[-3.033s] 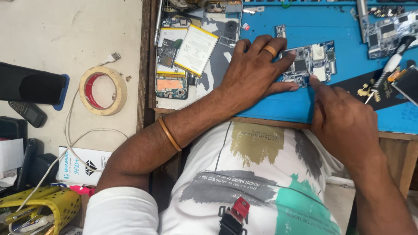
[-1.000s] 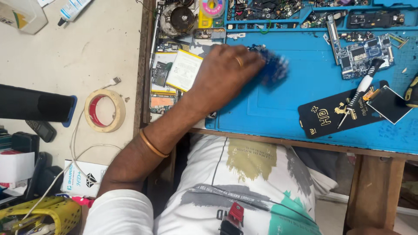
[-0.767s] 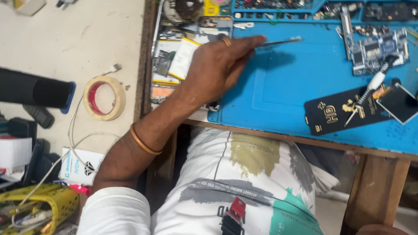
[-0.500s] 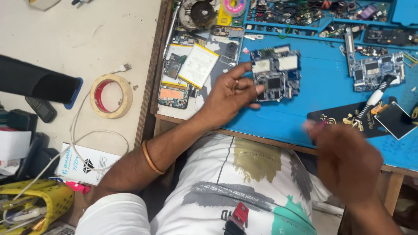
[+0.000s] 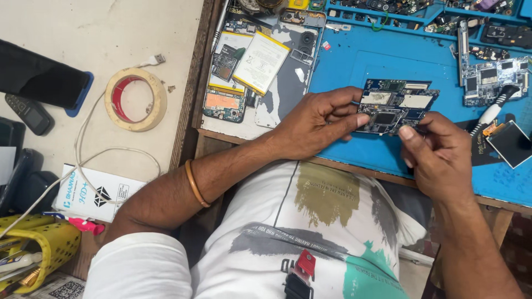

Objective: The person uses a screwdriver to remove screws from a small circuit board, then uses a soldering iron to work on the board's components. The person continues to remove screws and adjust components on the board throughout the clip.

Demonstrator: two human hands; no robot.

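Observation:
A blue phone circuit board (image 5: 396, 105) with metal shields is held just above the blue work mat (image 5: 360, 61). My left hand (image 5: 316, 122) grips its left edge between thumb and fingers. My right hand (image 5: 438, 155) pinches its lower right edge. An opened phone (image 5: 260, 61) with a white battery lies on the mat's left side, beyond my left hand.
A second circuit board (image 5: 493, 77) and a white-handled tool (image 5: 490, 111) lie at the right, by a small dark screen (image 5: 510, 143). A tape roll (image 5: 136, 99), a white cable, a black phone (image 5: 39, 80) and a white box (image 5: 97, 194) sit on the left counter. Parts trays line the far edge.
My left hand swept across the mat, then brought the circuit board to the middle. My right hand came in from the lower right and now grips the board too.

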